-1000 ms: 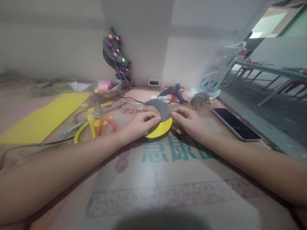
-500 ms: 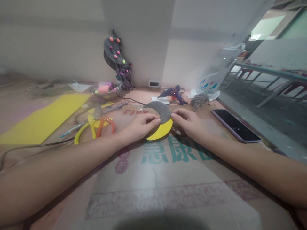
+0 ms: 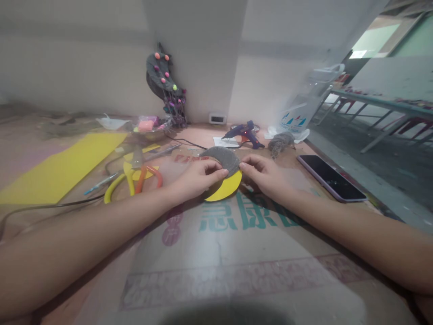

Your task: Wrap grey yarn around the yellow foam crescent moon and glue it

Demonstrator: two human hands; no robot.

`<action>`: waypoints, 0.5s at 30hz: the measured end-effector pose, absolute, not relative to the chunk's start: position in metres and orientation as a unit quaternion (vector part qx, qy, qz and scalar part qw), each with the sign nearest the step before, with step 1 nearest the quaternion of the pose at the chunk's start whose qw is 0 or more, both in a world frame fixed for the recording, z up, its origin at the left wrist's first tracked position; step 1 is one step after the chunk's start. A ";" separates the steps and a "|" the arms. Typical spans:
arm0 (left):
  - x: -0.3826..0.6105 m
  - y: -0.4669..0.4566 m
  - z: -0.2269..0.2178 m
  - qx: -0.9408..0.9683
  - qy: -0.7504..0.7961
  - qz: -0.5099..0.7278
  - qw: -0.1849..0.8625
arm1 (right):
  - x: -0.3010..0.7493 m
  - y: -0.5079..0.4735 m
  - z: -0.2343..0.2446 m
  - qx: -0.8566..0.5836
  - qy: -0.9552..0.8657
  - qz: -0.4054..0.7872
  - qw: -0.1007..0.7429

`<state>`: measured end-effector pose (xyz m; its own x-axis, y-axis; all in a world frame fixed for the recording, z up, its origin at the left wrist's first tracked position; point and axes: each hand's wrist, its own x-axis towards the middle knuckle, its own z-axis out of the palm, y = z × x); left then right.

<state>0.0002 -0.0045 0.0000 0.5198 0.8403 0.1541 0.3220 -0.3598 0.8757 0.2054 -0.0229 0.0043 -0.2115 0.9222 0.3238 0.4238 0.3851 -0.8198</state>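
Between my two hands is a crescent moon shape, its upper part wrapped in grey yarn (image 3: 226, 158) and its lower part bare yellow card (image 3: 226, 188). My left hand (image 3: 203, 178) pinches its inner edge between thumb and fingers. At the outer right edge, where grey meets yellow, the thumb and fingertips of my right hand (image 3: 259, 171) are closed on it. The crescent is held just above the printed cardboard (image 3: 216, 253). Any loose yarn strand at my fingertips is too small to make out.
Orange-and-yellow-handled pliers (image 3: 135, 178) and a yellow sheet (image 3: 64, 167) lie left. Behind are a glue gun (image 3: 246, 133), a grey yarn bundle (image 3: 281, 142) and a plastic jug (image 3: 301, 108). A phone (image 3: 331, 177) lies right. A beaded grey crescent (image 3: 157, 74) hangs against the wall.
The crescent has tilted and its upper tip has dropped slightly behind my left hand. My right hand has shifted a little left; both hands keep their pinch.
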 end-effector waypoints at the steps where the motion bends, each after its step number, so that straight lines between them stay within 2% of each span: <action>1: 0.000 -0.004 0.000 0.764 0.380 0.310 0.420 | 0.205 -0.023 0.004 -0.468 -0.719 0.298 0.420; 15: 0.000 -0.001 -0.005 0.777 0.377 0.292 0.412 | 0.205 -0.022 0.005 -0.470 -0.740 0.231 0.423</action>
